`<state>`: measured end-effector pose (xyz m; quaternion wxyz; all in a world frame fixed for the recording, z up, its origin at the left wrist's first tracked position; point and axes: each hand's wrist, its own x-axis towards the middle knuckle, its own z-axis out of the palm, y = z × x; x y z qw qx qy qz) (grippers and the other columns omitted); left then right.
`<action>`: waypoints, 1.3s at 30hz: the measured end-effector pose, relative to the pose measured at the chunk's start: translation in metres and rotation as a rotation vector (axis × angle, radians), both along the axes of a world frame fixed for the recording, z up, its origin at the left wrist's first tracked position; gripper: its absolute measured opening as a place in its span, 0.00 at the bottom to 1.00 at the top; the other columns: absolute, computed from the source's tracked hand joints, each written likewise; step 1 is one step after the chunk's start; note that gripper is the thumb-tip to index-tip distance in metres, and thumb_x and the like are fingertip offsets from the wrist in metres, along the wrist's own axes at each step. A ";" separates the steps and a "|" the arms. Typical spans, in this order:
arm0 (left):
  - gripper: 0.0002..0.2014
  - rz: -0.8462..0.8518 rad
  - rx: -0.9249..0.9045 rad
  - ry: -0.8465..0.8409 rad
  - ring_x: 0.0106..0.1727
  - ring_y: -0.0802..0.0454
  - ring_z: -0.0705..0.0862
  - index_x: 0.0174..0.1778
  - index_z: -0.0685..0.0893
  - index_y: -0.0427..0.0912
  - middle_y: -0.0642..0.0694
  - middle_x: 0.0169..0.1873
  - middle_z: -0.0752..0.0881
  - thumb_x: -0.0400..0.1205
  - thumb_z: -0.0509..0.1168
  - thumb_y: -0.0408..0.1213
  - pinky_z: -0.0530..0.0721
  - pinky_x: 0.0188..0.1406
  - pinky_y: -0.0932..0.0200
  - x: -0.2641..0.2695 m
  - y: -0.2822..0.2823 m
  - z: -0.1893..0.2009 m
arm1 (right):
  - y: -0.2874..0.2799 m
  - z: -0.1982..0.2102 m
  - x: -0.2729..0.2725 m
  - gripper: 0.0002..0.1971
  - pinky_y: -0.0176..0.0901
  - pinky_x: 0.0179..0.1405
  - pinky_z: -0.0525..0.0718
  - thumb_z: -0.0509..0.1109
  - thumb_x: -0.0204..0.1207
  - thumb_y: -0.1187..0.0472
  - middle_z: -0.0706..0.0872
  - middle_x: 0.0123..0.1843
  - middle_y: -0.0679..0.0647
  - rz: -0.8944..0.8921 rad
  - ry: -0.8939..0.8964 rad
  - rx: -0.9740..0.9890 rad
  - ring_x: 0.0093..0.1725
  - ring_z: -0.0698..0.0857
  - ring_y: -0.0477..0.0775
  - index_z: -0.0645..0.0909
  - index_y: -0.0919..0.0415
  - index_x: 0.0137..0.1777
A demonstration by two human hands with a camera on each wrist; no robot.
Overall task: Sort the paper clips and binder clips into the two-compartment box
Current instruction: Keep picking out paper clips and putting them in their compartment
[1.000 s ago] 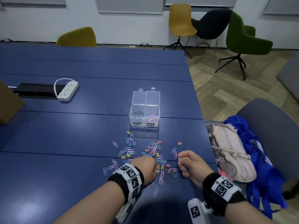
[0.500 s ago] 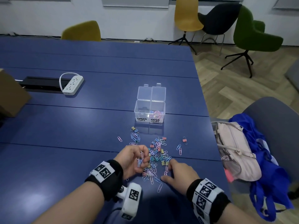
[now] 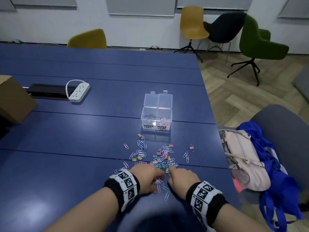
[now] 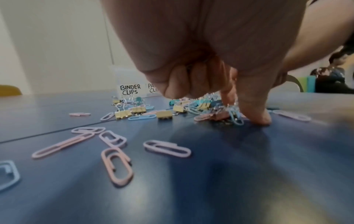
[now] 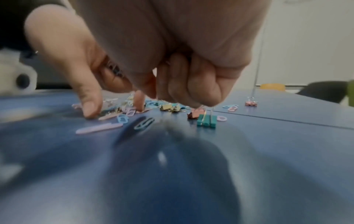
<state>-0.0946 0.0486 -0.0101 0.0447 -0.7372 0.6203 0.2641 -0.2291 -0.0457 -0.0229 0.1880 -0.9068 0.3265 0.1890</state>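
A clear two-compartment box (image 3: 147,118) stands open on the blue table (image 3: 83,164). Its left half is labelled BINDER CLIPS (image 4: 130,89); its right half holds paper clips (image 3: 164,121). A mixed pile of pastel paper clips and binder clips (image 3: 158,158) lies in front of it. My left hand (image 3: 147,174) is palm down at the pile's near edge, thumb tip (image 4: 254,116) on the table, with paper clips (image 4: 232,112) pinched between thumb and forefinger. My right hand (image 3: 180,179) stretches its index finger (image 5: 138,100) onto the clips, other fingers curled. A teal binder clip (image 5: 206,120) stands under them.
A white power strip (image 3: 78,92) and a cardboard box (image 3: 13,101) sit far left. The table's right edge is close, with a pink bag (image 3: 242,159) and blue cloth (image 3: 275,164) on a grey chair (image 3: 284,124) beside it. Loose paper clips (image 4: 116,165) lie by my left wrist.
My left hand has turned palm down and dropped to the table with its clips. The right index finger has pushed forward into the pile's near edge.
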 end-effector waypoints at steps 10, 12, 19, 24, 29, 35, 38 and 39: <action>0.07 -0.041 -0.024 -0.067 0.54 0.44 0.85 0.48 0.83 0.50 0.49 0.49 0.88 0.78 0.66 0.45 0.77 0.49 0.57 -0.007 -0.018 -0.006 | -0.011 -0.005 -0.025 0.18 0.29 0.19 0.53 0.56 0.85 0.60 0.60 0.25 0.50 -0.799 -0.631 0.954 0.19 0.55 0.45 0.58 0.53 0.32; 0.06 -0.092 0.005 -0.136 0.54 0.42 0.84 0.49 0.81 0.49 0.47 0.50 0.88 0.80 0.62 0.44 0.79 0.51 0.54 -0.010 -0.021 -0.008 | -0.011 -0.004 -0.028 0.17 0.29 0.20 0.52 0.56 0.85 0.60 0.60 0.26 0.51 -0.855 -0.660 1.021 0.20 0.54 0.45 0.59 0.53 0.34; 0.08 0.136 -0.060 0.149 0.47 0.42 0.82 0.45 0.72 0.47 0.45 0.44 0.84 0.85 0.53 0.46 0.78 0.48 0.52 -0.003 -0.021 -0.003 | -0.030 0.005 -0.025 0.15 0.32 0.20 0.56 0.56 0.84 0.62 0.68 0.26 0.53 -0.761 -0.516 0.920 0.19 0.60 0.46 0.62 0.57 0.34; 0.09 0.553 -0.030 0.528 0.32 0.52 0.73 0.41 0.69 0.47 0.50 0.33 0.76 0.86 0.51 0.42 0.76 0.37 0.54 0.030 -0.033 0.010 | -0.064 0.033 0.006 0.15 0.33 0.17 0.64 0.56 0.84 0.64 0.69 0.27 0.52 -0.594 -0.403 0.832 0.21 0.67 0.46 0.66 0.57 0.34; 0.08 0.679 -0.150 0.826 0.24 0.54 0.73 0.39 0.71 0.44 0.47 0.28 0.78 0.85 0.56 0.35 0.74 0.27 0.59 0.063 -0.062 0.032 | -0.109 0.077 0.073 0.15 0.37 0.18 0.68 0.57 0.84 0.60 0.70 0.26 0.54 -0.408 -0.292 0.573 0.23 0.69 0.51 0.68 0.57 0.33; 0.11 0.690 -0.314 0.742 0.20 0.56 0.73 0.36 0.69 0.44 0.46 0.27 0.80 0.85 0.56 0.29 0.69 0.15 0.66 0.095 -0.119 0.062 | -0.134 0.112 0.144 0.12 0.34 0.34 0.82 0.55 0.85 0.63 0.76 0.38 0.59 -0.297 -0.137 0.224 0.45 0.83 0.62 0.79 0.63 0.47; 0.12 0.723 -0.249 0.682 0.24 0.52 0.74 0.35 0.69 0.44 0.44 0.28 0.80 0.84 0.56 0.27 0.72 0.18 0.62 0.109 -0.145 0.063 | -0.147 0.101 0.166 0.11 0.34 0.19 0.75 0.60 0.82 0.64 0.85 0.33 0.55 -0.252 -0.074 0.189 0.34 0.80 0.58 0.78 0.61 0.37; 0.12 0.724 -0.215 0.662 0.24 0.51 0.74 0.35 0.69 0.43 0.43 0.28 0.80 0.83 0.56 0.26 0.73 0.19 0.61 0.110 -0.150 0.064 | -0.150 0.098 0.170 0.11 0.31 0.20 0.78 0.62 0.80 0.65 0.86 0.26 0.53 -0.308 -0.132 0.254 0.29 0.81 0.54 0.76 0.59 0.35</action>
